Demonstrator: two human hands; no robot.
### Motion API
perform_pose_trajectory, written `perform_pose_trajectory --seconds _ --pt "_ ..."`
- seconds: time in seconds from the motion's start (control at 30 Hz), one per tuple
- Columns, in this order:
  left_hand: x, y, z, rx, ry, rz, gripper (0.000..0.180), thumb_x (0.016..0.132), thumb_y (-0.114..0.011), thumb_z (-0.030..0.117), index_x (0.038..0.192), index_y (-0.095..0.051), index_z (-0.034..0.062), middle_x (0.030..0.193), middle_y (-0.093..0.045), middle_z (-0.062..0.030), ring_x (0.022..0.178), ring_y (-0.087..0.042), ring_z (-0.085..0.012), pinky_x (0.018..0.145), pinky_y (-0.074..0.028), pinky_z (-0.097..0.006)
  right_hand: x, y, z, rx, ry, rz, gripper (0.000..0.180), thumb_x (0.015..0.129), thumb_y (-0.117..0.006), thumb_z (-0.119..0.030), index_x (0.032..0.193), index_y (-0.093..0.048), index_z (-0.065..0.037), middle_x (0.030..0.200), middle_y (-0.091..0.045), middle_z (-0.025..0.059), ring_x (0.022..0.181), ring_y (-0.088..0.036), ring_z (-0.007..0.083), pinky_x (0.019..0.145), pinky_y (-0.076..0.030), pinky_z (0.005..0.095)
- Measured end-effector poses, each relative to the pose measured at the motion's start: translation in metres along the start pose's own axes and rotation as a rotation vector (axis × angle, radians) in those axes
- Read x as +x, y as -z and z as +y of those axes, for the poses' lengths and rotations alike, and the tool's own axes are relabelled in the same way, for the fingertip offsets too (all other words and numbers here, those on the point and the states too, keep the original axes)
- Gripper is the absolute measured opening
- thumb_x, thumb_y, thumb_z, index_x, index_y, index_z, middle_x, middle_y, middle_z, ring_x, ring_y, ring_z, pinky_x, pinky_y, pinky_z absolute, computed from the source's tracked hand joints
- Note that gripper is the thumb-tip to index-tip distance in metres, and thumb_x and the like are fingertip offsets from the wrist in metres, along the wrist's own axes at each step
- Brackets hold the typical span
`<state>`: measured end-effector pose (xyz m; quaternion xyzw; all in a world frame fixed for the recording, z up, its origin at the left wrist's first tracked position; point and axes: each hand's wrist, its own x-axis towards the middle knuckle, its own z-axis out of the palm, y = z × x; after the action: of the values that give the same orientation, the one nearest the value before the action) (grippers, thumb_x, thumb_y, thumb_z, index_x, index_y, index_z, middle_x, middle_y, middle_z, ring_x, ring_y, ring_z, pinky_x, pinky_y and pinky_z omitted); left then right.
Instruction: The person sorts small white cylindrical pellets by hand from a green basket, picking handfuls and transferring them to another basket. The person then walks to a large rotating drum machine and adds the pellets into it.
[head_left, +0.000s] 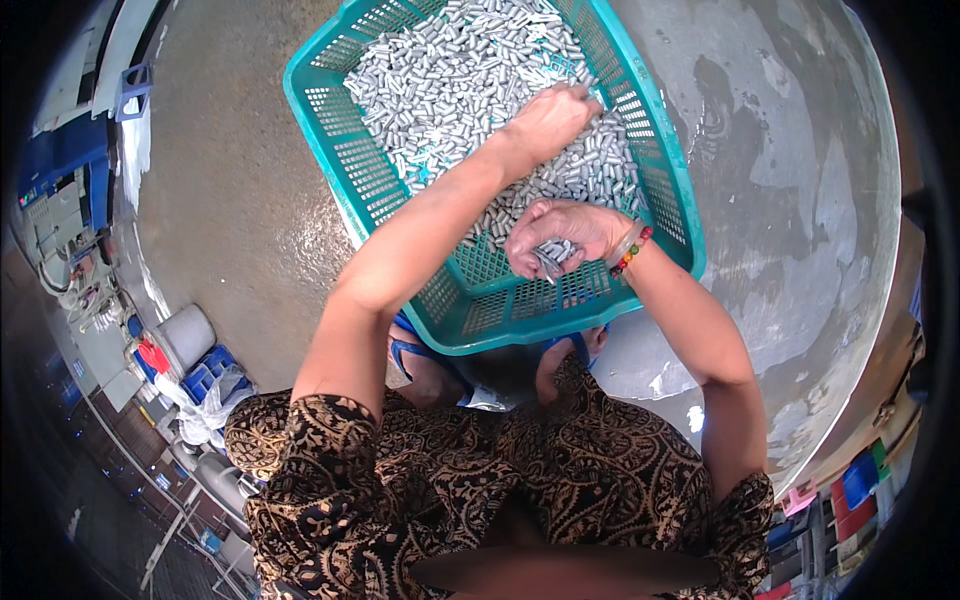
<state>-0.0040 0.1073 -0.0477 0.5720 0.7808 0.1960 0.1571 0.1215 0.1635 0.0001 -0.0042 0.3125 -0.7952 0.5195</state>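
Metal pins (556, 252) bunched in right hand (562, 236), axes mixed; left hand (551, 116) on pile.

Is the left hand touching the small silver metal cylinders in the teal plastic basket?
Touching. The head view shows the left hand lying palm-down on the small silver metal cylinders, its fingers pressed into the pile.

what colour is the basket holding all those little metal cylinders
Teal green, a perforated plastic basket; it shows best in the head view, the only one.
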Motion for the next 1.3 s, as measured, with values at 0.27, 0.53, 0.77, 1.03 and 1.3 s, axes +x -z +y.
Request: perform_pose_trajectory --seconds 0.27,0.53,0.77,1.03,1.3 --pt "-0.070 0.068 -0.014 -0.499 0.513 -0.060 0.018 0.084 -0.060 0.014 0.098 -0.063 0.0039 0.076 -0.064 -0.0069 0.062 -0.058 -0.0099 0.060 -0.048 -0.024 0.002 -0.001 0.000 -0.039 -0.039 0.005 0.026 0.077 -0.060 -0.029 0.064 -0.056 -0.007 0.067 -0.056 0.0019 0.058 -0.049 0.0092 0.039 -0.033 0.0189" --pt "-0.078 0.093 -0.031 -1.153 0.610 -0.233 0.021 0.086 -0.057 0.009 0.100 -0.056 -0.0059 0.090 -0.063 -0.0135 0.081 -0.064 -0.0189 0.075 -0.054 -0.027 0.007 0.005 -0.003 -0.068 -0.087 0.004 0.026 0.078 -0.059 -0.029 0.062 -0.054 -0.008 0.068 -0.056 0.0015 0.064 -0.051 0.0092 0.047 -0.039 0.0217" --pt "-0.057 0.103 -0.011 -0.549 0.621 -0.275 0.037 0.082 -0.048 0.000 0.119 -0.049 0.0025 0.064 -0.062 -0.0116 0.056 -0.063 -0.0162 0.059 -0.052 -0.029 0.006 0.006 0.000 -0.122 -0.058 0.044 0.025 0.078 -0.058 -0.028 0.063 -0.055 -0.008 0.069 -0.058 0.0019 0.065 -0.051 0.0096 0.048 -0.038 0.0248" --pt "0.017 0.023 0.013 -0.313 0.431 0.043 0.027 0.076 -0.061 0.010 0.100 -0.059 -0.0022 0.072 -0.059 -0.0222 0.069 -0.061 -0.0310 0.068 -0.049 -0.038 0.007 0.002 0.004 -0.202 -0.166 0.047 0.023 0.077 -0.057 -0.026 0.067 -0.058 -0.005 0.067 -0.055 0.0005 0.056 -0.048 0.0075 0.037 -0.029 0.0207" --pt "0.029 -0.013 0.025 -0.199 0.424 0.257 0.025 0.068 -0.072 0.013 0.085 -0.065 -0.0036 0.085 -0.060 -0.0229 0.082 -0.061 -0.0326 0.070 -0.049 -0.039 0.005 -0.005 -0.006 -0.293 -0.203 0.033 0.020 0.076 -0.054 -0.025 0.066 -0.057 -0.007 0.069 -0.053 -0.0008 0.067 -0.047 0.0075 0.050 -0.038 0.0236"
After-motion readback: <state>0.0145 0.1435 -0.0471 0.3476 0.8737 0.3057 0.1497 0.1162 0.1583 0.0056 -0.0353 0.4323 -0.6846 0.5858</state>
